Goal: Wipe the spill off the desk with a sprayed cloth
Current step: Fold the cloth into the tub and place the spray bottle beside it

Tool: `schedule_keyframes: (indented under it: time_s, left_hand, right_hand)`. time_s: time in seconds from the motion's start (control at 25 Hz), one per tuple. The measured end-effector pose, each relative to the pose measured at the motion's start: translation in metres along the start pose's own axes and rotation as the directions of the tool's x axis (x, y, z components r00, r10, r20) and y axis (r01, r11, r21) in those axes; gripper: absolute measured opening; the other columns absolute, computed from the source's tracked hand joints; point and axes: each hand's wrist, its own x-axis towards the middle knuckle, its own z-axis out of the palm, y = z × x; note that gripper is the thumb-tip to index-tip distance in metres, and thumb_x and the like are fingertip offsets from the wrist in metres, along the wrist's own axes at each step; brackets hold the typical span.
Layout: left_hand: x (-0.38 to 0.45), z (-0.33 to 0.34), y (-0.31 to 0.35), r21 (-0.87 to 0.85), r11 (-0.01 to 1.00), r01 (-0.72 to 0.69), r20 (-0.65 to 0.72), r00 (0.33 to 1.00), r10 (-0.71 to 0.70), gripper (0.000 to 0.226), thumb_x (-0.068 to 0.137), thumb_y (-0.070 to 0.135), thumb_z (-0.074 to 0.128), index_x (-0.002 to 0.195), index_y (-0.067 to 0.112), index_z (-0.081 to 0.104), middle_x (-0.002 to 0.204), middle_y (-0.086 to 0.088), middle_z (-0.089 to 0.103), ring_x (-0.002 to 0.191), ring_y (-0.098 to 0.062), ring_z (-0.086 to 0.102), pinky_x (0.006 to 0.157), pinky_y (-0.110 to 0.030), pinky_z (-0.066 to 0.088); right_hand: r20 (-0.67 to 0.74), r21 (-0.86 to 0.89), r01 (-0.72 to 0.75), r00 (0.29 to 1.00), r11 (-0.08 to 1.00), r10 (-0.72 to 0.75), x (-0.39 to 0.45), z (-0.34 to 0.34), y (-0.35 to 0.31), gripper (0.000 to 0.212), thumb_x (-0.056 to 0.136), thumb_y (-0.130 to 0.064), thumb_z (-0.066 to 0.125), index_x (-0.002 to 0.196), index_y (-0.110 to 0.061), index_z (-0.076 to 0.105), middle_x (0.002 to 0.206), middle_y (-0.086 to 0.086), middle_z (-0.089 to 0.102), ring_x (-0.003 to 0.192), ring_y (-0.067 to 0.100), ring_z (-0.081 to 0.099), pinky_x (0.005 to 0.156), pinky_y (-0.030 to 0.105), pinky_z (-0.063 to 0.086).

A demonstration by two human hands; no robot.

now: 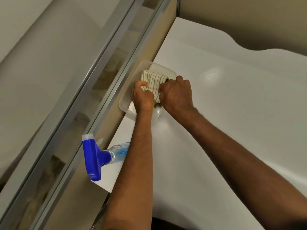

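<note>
Cloth cream, green-striped, seemingly rolled, gripped by left hand, right hand

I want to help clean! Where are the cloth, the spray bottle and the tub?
cloth (153, 77): head view, on its striped top fold.
spray bottle (93, 156): head view, on its blue trigger head.
tub (123, 98): head view, on its left rim.

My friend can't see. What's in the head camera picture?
Both hands, left hand and right hand, grip a folded cream striped cloth over a clear plastic tray on a white desk. A blue-topped clear spray bottle lies nearby.
</note>
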Motion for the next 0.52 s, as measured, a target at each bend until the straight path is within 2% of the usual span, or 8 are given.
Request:
schedule_keyframes:
  time_s: [0.12, 0.28, 0.4, 0.52]
  left_hand:
    - [0.003, 0.002, -0.001, 0.016, 1.000, 0.021, 0.059, 0.998, -0.022, 0.046, 0.097, -0.008, 0.046, 0.134, 0.013, 0.062, 0.143, -0.012, 0.057, 0.132, -0.029, 0.057, 0.097, -0.042, 0.062]
    - [-0.003, 0.003, 0.006, 0.076, 0.997, -0.027, 0.033, 0.999, 0.025, 0.041, 0.102, -0.002, 0.049, 0.136, 0.016, 0.063, 0.148, -0.009, 0.052, 0.140, -0.028, 0.047, 0.096, -0.031, 0.057]
    - [-0.014, -0.001, 0.013, 0.105, 0.992, -0.064, 0.033, 0.998, 0.061, 0.037, 0.104, 0.005, 0.054, 0.138, 0.017, 0.061, 0.154, -0.007, 0.047, 0.147, -0.029, 0.038, 0.110, -0.044, 0.054]
    - [-0.032, -0.010, 0.019, 0.138, 0.983, -0.122, 0.070, 0.991, 0.113, 0.038, 0.104, 0.013, 0.055, 0.142, 0.017, 0.058, 0.162, -0.008, 0.041, 0.154, -0.029, 0.030, 0.120, -0.052, 0.042]
  right_hand:
    - [0.029, -0.033, -0.003, 1.000, 0.999, 0.004, 0.003, 0.005, -0.001, 0.033, 0.106, -0.033, 0.048, 0.113, -0.015, 0.075, 0.107, 0.009, 0.073, 0.108, 0.029, 0.055, 0.083, 0.039, 0.033]
    - [0.056, -0.062, -0.010, 0.998, 0.998, 0.013, -0.002, 0.010, 0.000, 0.041, 0.108, -0.038, 0.043, 0.122, -0.015, 0.074, 0.122, 0.011, 0.068, 0.113, 0.030, 0.053, 0.088, 0.042, 0.040]
    - [0.016, 0.045, -0.001, 1.000, 0.999, 0.000, -0.011, 0.012, 0.005, 0.043, 0.108, -0.039, 0.046, 0.137, -0.016, 0.068, 0.138, 0.011, 0.063, 0.120, 0.029, 0.054, 0.092, 0.040, 0.044]
    - [-0.090, 0.172, 0.004, 0.996, 0.985, 0.011, -0.029, 0.009, 0.009, 0.041, 0.107, -0.035, 0.049, 0.137, -0.014, 0.067, 0.141, 0.011, 0.064, 0.121, 0.030, 0.058, 0.094, 0.043, 0.052]
